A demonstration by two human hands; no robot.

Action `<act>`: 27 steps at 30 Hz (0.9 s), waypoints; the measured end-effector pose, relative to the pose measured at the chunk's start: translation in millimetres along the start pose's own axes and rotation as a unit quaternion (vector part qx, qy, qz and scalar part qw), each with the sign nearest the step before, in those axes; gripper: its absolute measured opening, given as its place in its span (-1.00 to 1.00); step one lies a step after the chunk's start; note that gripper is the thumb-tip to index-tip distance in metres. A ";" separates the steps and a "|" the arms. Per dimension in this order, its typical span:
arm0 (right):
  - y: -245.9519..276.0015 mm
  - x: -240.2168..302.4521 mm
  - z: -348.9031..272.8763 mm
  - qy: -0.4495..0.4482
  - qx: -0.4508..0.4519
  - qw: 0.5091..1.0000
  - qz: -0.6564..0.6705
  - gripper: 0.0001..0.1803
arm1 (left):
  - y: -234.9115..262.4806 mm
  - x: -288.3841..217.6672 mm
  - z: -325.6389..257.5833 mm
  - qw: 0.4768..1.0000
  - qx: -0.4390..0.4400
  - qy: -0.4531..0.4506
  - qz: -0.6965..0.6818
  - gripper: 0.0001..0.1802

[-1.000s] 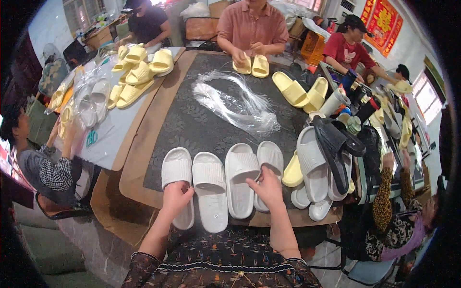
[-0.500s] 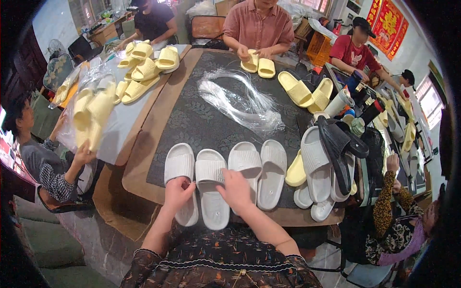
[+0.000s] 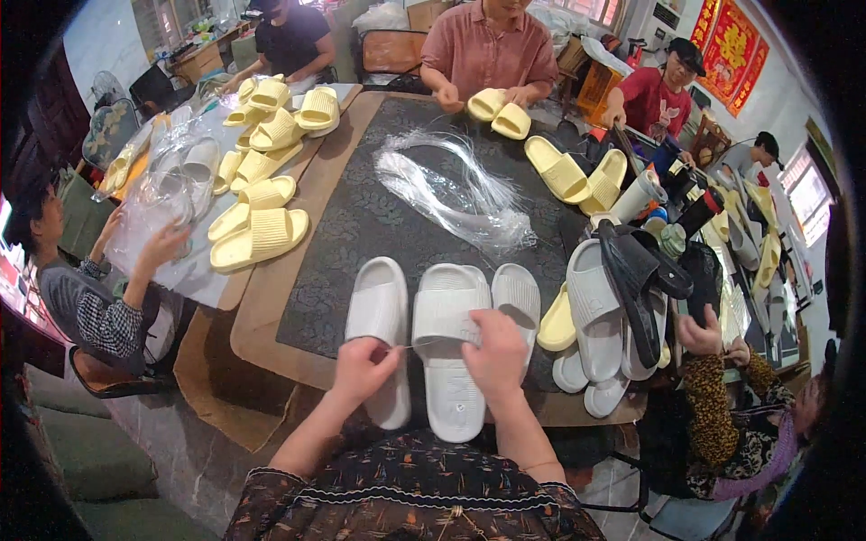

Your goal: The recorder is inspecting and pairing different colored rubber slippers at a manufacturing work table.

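Note:
Two light grey slippers stand toes away at the table's near edge, a left slipper (image 3: 377, 298) and a right slipper (image 3: 446, 311). A thin clear strand (image 3: 419, 344) runs between them at strap level. My left hand (image 3: 365, 370) is closed in a pinch on its left end, over the left slipper's opening. My right hand (image 3: 498, 353) curls over the right edge of the right slipper's strap, thumb inside; its fingertips are partly hidden. Another grey slipper (image 3: 517, 298) lies behind my right hand, and a further one is mostly covered.
A bundle of clear strands (image 3: 451, 180) lies mid-table. Yellow slippers (image 3: 262, 239) are set out at left, with more (image 3: 557, 169) at far right. Stacked grey and black slippers (image 3: 631, 279) stand close on my right, near bottles (image 3: 642, 194). Co-workers sit or stand around the table.
My hands and the slippers between them have shifted right, now overlapping the other grey pair. The co-worker at left has put down a yellow pair; the person opposite has raised another.

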State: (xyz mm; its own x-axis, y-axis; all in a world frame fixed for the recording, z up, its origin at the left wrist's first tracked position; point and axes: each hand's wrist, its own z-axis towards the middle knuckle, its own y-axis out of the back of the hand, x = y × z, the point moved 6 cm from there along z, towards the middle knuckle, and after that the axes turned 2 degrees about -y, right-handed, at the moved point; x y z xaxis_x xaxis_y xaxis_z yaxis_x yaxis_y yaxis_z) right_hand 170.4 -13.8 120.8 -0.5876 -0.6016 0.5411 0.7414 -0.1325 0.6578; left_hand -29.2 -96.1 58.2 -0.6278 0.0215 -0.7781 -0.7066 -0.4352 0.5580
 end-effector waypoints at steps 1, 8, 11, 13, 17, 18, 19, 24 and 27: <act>3.9 -9.6 -2.2 -0.021 -0.012 0.999 -0.026 -0.56 | -10.9 -4.7 2.0 1.000 0.024 -0.004 -0.009 -0.71; 10.2 -51.6 -38.8 -0.148 0.024 0.984 -0.094 -0.53 | -55.2 -19.9 5.3 0.974 0.220 -0.043 0.035 -0.66; 9.1 -58.2 -58.3 -0.186 0.051 0.976 -0.100 -0.50 | -43.2 -25.9 5.3 0.953 0.297 -0.057 0.021 -0.67; 11.2 -56.9 -63.0 -0.198 0.060 0.974 -0.092 -0.49 | -30.5 -30.9 8.0 0.943 0.329 -0.055 0.014 -0.71; 21.8 -47.9 -63.3 -0.201 0.090 0.974 -0.055 -0.49 | -17.5 -25.0 7.9 0.952 0.299 -0.023 -0.055 -0.79; 23.9 -44.4 -60.2 -0.190 0.099 0.976 -0.035 -0.50 | -13.2 -29.5 8.4 0.960 0.268 -0.069 -0.034 -0.81; 27.6 -41.3 -57.3 -0.189 0.098 0.977 -0.035 -0.50 | -8.9 -33.7 7.9 0.965 0.236 -0.116 -0.012 -0.82; 35.9 -2.3 -31.1 -0.044 0.095 0.992 0.073 -0.48 | 2.1 -62.0 14.1 0.959 0.139 -0.240 -0.052 -0.88; 20.3 11.1 -15.1 0.031 0.095 0.991 0.093 -0.53 | 3.0 -72.4 33.1 0.959 0.090 -0.252 -0.095 -0.89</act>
State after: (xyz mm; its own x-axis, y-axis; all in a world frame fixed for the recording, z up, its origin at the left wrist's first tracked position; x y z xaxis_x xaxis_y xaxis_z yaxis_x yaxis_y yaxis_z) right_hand 183.8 -35.1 132.2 -0.4212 -0.6501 0.6324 0.7573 0.1316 0.6397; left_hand 3.3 -69.2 125.7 -0.5274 0.5365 -0.6588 -0.8408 -0.2180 0.4955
